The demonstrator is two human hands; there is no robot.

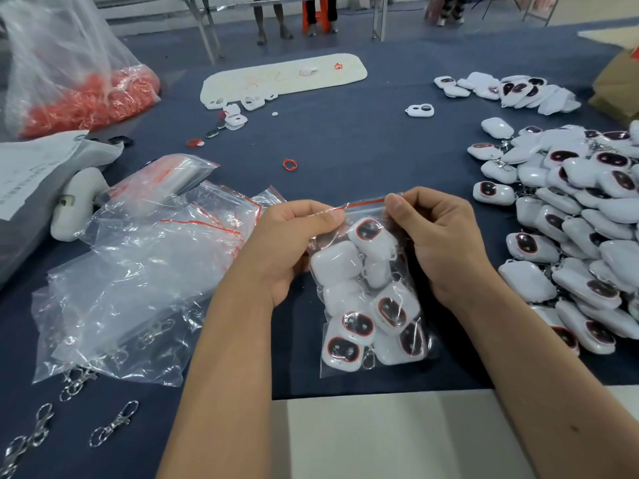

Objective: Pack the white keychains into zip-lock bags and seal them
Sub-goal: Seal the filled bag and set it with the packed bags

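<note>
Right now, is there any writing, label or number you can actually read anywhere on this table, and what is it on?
No text here can be read.
Grey mailer bag at the left: a white label with printed lines, too blurred to read.
White foam tray at the far side: faint orange handwritten marks, not legible.
Zip-lock bag and white keychains: no print visible.

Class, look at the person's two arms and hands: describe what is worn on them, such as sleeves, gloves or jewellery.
Both forearms are bare, with no sleeves in view. The left hand and right hand wear no gloves. No rings, watch or bracelets show on the fingers or wrists. The nails that show are short and unpainted.
</note>
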